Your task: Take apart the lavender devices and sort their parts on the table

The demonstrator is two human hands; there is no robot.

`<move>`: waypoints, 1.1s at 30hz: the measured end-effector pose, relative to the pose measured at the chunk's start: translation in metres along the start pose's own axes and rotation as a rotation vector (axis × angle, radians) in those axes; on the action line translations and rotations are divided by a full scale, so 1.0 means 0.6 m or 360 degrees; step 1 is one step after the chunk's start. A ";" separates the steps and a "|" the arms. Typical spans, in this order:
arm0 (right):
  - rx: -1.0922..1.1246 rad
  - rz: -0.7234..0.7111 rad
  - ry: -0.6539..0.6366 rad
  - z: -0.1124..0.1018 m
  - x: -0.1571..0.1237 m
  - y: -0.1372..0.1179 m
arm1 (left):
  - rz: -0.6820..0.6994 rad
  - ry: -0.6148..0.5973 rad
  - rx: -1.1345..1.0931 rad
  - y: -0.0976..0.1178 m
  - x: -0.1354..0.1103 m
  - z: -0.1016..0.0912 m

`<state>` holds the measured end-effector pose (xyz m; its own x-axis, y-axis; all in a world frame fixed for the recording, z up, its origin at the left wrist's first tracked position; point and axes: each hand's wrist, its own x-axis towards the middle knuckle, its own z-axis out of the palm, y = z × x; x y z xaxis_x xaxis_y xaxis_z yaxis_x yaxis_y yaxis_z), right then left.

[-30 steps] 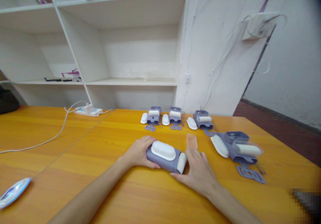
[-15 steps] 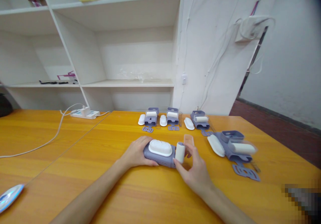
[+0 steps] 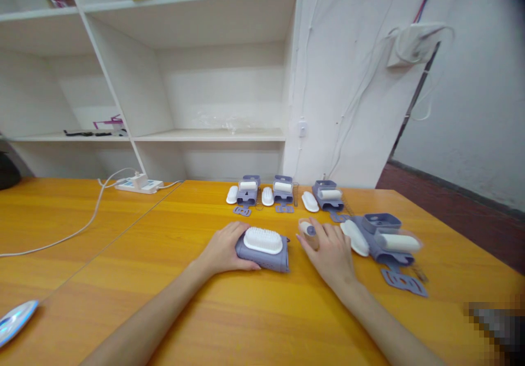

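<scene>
My left hand (image 3: pixel 225 248) is closed around the left end of a grey-purple brush body (image 3: pixel 266 259). On top of that body sits a white oval bristle pad (image 3: pixel 263 240), bristles up. Apart from it, to the right, my right hand (image 3: pixel 330 251) has its fingers wrapped over a short white roller (image 3: pixel 305 227) with a grey end cap. A clear cover seems to lie at the roller, mostly hidden by the fingers. Just right of this hand are a white pad (image 3: pixel 355 238) and a grey-purple body (image 3: pixel 381 245) with a white roller (image 3: pixel 397 242).
Several similar sets stand along the back of the wooden table (image 3: pixel 164 278), one with a flat grey cut-out plate (image 3: pixel 404 282) in front. A power strip (image 3: pixel 138 184) with a white cable lies back left. White shelves (image 3: pixel 209 134) rise behind.
My right hand has moved the roller away from the right end of the brush body, rightward to where the clear cover lay. My left hand keeps its hold on the body.
</scene>
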<state>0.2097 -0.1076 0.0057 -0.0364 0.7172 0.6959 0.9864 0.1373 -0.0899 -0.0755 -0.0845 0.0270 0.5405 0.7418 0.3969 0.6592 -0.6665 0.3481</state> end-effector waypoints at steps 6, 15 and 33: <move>-0.0071 -0.0104 -0.0034 -0.013 -0.007 -0.002 | -0.0004 -0.0008 0.0009 0.002 0.000 0.001; 0.0118 -0.0044 -0.0245 0.004 -0.015 0.020 | -0.0005 0.0001 0.0046 0.002 -0.002 0.000; 0.1036 -0.0091 -0.0539 -0.006 0.000 0.035 | -0.0006 -0.0011 0.0049 0.006 -0.001 -0.002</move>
<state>0.2307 -0.1072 0.0062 -0.2362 0.8542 0.4633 0.6905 0.4830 -0.5384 -0.0741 -0.0871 0.0289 0.5415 0.7450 0.3896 0.6771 -0.6611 0.3231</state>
